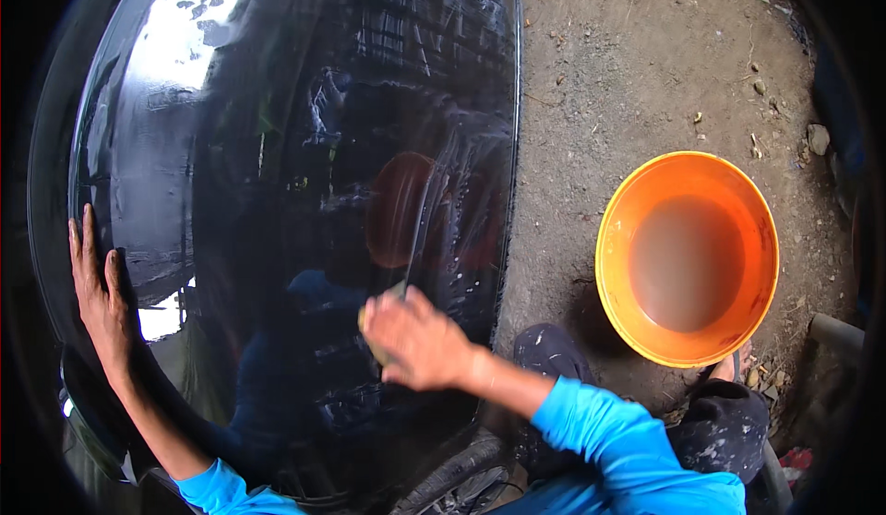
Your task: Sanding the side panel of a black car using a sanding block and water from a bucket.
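Note:
A glossy black car body panel [268, 192] fills the left half of the view, wet and streaked with whitish residue. My right hand [420, 341] presses down on its lower middle, fingers closed over a small yellowish pad [378, 353]. Most of that pad is hidden under the palm, so I cannot tell whether it is a sponge or a sanding block. Along the panel's far left edge lies my left hand [101, 301], flat and with its fingers spread, holding nothing.
On the bare dirt ground [591, 72] to the right stands an orange bucket [616, 257] holding murky brownish water [688, 266]. My knee in dark, paint-spotted trousers [724, 427] is just below it. A wheel [461, 469] shows at the bottom. Stones [818, 138] lie at the right.

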### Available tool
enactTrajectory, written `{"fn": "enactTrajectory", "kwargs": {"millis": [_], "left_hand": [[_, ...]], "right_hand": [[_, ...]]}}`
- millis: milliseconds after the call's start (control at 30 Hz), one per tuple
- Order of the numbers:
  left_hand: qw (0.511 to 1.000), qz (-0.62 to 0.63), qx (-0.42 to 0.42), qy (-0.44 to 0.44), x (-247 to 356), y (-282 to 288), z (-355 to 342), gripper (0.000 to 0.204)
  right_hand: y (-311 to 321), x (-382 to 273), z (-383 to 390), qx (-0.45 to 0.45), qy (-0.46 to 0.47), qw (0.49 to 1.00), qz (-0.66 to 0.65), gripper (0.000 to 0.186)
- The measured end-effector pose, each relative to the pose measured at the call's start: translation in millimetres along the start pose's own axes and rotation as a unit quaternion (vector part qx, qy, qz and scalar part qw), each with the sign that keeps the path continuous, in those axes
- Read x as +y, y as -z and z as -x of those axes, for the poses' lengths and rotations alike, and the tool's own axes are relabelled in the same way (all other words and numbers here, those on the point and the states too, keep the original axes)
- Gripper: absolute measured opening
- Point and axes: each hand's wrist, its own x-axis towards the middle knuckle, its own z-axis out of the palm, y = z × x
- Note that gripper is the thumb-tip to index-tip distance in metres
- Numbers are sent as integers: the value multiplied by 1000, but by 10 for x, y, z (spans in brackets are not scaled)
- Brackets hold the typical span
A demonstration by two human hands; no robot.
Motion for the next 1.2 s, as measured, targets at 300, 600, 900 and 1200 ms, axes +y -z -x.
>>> {"fn": "enactTrajectory", "kwargs": {"millis": [300,600,900,1200], "left_hand": [[1000,6,-1,-4,158,-48,-11,48],[1000,6,5,-18,131,-34,-22,48],[1000,0,5,-15,41,17,-12,48],[1000,-9,8,-7,70,-71,26,47]], "right_hand": [[371,311,-603,78,-151,978,124,75],[614,779,-844,153,-39,980,122,83],[-288,-10,154,44,-21,995,90,91],[402,729,-989,218,-117,965,90,79]]}}
